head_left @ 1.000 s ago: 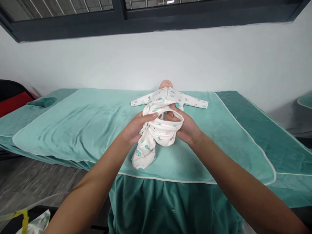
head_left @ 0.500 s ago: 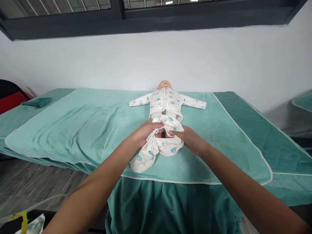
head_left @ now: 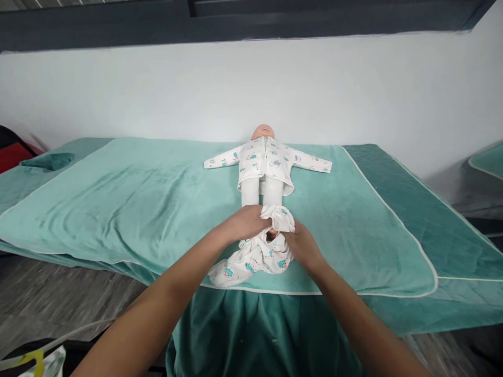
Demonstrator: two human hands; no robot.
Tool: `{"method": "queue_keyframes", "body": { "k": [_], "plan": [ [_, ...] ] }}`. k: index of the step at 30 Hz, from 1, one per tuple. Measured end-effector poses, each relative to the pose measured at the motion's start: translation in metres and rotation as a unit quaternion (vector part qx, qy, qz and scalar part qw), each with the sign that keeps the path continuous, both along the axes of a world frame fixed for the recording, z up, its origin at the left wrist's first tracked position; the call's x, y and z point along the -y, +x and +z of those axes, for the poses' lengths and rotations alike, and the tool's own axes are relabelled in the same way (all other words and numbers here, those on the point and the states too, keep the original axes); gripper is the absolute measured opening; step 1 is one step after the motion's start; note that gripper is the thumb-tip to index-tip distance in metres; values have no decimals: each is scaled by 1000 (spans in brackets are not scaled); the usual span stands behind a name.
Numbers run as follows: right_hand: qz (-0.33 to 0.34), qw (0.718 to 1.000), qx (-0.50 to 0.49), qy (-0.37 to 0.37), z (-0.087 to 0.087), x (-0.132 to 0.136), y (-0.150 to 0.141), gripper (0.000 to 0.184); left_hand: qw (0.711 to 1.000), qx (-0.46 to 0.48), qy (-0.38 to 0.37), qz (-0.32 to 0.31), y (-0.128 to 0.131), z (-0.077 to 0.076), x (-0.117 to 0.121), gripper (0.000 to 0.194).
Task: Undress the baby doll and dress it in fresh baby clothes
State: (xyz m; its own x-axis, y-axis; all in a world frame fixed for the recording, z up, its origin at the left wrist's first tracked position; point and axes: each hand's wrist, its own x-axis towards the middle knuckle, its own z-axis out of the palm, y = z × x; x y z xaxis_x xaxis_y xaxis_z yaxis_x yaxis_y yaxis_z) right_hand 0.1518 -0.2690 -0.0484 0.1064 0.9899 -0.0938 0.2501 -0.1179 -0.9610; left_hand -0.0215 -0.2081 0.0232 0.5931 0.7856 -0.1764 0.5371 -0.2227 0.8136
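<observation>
A baby doll (head_left: 262, 132) lies on its back on a light green sheet, its head toward the wall. It wears a white printed jacket (head_left: 262, 159) with the sleeves spread out sideways. Its white legs (head_left: 250, 191) show below the jacket hem. Matching baby pants (head_left: 255, 260) are bunched around the lower legs, one pant leg trailing to the left. My left hand (head_left: 249, 221) is closed on the left side of the gathered waistband. On the right side, my right hand (head_left: 303, 243) grips the same pants. The doll's feet are mostly hidden in the cloth.
The light green sheet (head_left: 157, 199) covers a massage bed against a white wall (head_left: 157, 94). A darker green cover (head_left: 424, 209) shows at the right. A small green cushion (head_left: 47, 161) and a red and black item (head_left: 13, 154) sit at the far left.
Both hands have drawn the pants' waistband down toward me, from near the jacket hem to the lower legs. More of the doll's white legs now shows. The camera view tilted slightly downward.
</observation>
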Motion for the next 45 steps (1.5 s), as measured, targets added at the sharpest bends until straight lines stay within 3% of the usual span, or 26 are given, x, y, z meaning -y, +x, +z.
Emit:
{"method": "queue_keyframes", "body": {
  "k": [3,8,11,16,20,24,27,32,35,37,39,42,45],
  "plan": [
    [8,999,-48,11,-2,0,2,38,998,51,-32,10,-2,-4,-1,22],
    [16,987,-152,39,-6,-7,6,39,989,134,-56,22,-2,2,2,25],
    [-22,978,-192,81,-6,-17,5,35,982,175,-65,41,2,1,0,27],
    [-156,966,-87,189,-6,-37,1,16,959,249,-110,75,15,-5,-9,27],
    [-165,957,-9,239,-8,-53,6,16,962,252,-81,68,20,4,-18,27],
    [-161,953,25,256,-6,-69,16,14,977,195,31,84,25,13,-36,24],
    [-133,961,40,238,-4,-82,22,14,972,170,100,131,28,6,-51,21],
    [-48,985,-8,167,-3,-90,32,28,970,166,51,168,15,-9,-60,31],
    [83,988,-81,104,3,-88,53,36,977,177,7,122,2,-12,-54,38],
    [205,970,-123,40,10,-90,72,45,975,193,-3,108,-2,-15,-48,38],
    [276,953,-128,-1,19,-98,91,47,969,213,-14,123,-2,-22,-42,38],
    [216,968,-100,77,38,-115,98,34,950,272,-60,143,0,-37,-40,42],
    [154,970,-65,177,65,-130,75,30,911,367,-83,167,-1,-54,-46,42]
  ]
}}
